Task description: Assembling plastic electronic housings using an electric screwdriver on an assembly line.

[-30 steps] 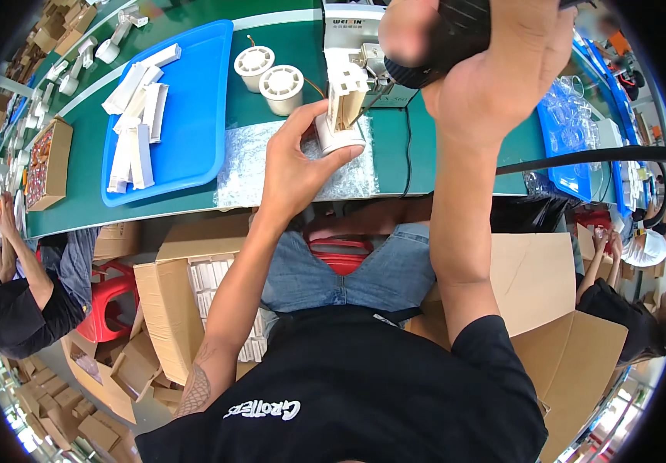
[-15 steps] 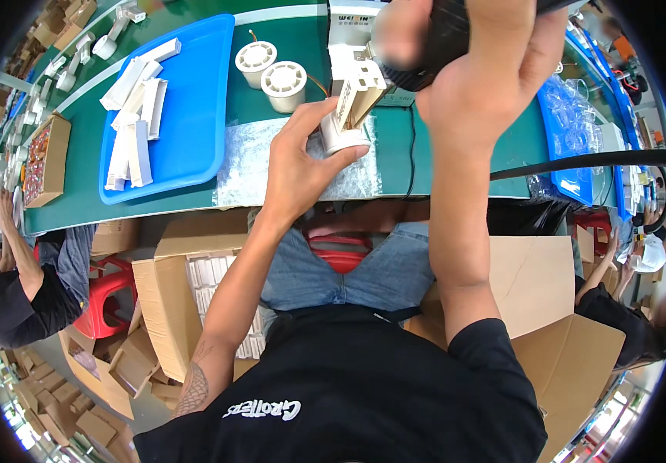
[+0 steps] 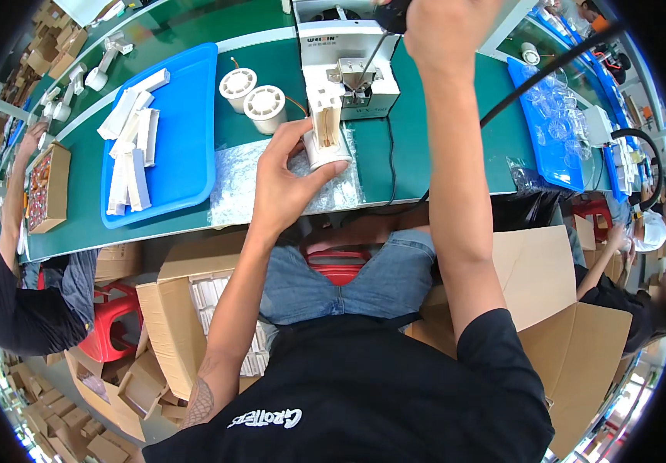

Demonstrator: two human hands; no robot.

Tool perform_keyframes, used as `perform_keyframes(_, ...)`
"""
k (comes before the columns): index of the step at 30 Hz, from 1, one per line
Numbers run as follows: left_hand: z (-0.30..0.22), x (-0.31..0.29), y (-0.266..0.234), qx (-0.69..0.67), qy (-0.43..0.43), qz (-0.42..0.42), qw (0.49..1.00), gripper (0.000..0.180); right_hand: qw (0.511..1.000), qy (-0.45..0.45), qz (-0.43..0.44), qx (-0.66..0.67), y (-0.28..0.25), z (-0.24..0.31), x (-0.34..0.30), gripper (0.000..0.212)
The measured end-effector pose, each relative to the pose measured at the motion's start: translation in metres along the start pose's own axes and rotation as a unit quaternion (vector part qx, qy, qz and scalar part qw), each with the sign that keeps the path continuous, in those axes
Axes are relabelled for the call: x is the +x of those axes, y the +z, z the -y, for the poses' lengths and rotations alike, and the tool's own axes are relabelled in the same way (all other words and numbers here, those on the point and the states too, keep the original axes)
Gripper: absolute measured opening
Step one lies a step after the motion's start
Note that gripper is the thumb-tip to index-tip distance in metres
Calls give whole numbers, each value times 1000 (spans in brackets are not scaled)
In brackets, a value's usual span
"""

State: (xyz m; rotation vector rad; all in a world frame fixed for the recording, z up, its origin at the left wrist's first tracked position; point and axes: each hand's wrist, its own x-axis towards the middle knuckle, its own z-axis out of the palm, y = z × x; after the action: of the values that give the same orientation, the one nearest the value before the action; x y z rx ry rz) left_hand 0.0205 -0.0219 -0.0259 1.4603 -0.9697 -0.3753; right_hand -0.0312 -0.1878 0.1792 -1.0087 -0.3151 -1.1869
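A white plastic fitting [image 3: 323, 127], with a round base and an upright, open-sided arm, stands on the plastic sheet [image 3: 232, 189]. My left hand [image 3: 290, 174] is closed round its base, thumb in front. Farther off, my right hand [image 3: 452, 38] grips a black electric screwdriver [image 3: 394, 15], partly cut off by the top edge. Its thin bit slants down to the metal mouth of a white screw feeder [image 3: 333, 50]; whether a screw is on the tip is too small to tell. Two white round slotted parts [image 3: 265, 106] with wires stand left of the fitting.
A blue tray [image 3: 171, 174] at left bears several white long pieces; a small carton [image 3: 49, 193] is beside it. Another blue tray [image 3: 564, 166] at right carries clear plastic parts. Black cables [image 3: 553, 73] cross near my right arm. Cartons [image 3: 174, 336] flank my legs. Co-workers sit either side.
My right hand has carried the screwdriver away from the fitting, out to the screw feeder's mouth. My left hand keeps its hold on the fitting. The whole view has shifted a little.
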Motion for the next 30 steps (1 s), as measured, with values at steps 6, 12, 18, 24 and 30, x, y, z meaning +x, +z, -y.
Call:
perform_keyframes(6,-1,-1,0,-1,-5,-11,1000,63,961,-111,139,-212,-21,-7,2,21)
perform_keyframes(12,-2,2,5,5,-5,-16,1000,65,961,-85,56,-258,-2,33,-34,40)
perform_keyframes(18,-3,2,1,40,6,-26,999,65,963,-61,87,-246,5,22,-59,43)
perform_keyframes(24,-2,2,3,28,11,-24,999,67,981,-45,88,-168,4,4,-63,33)
perform_keyframes(30,0,1,3,36,19,-26,999,67,995,-18,73,-66,3,1,-63,38)
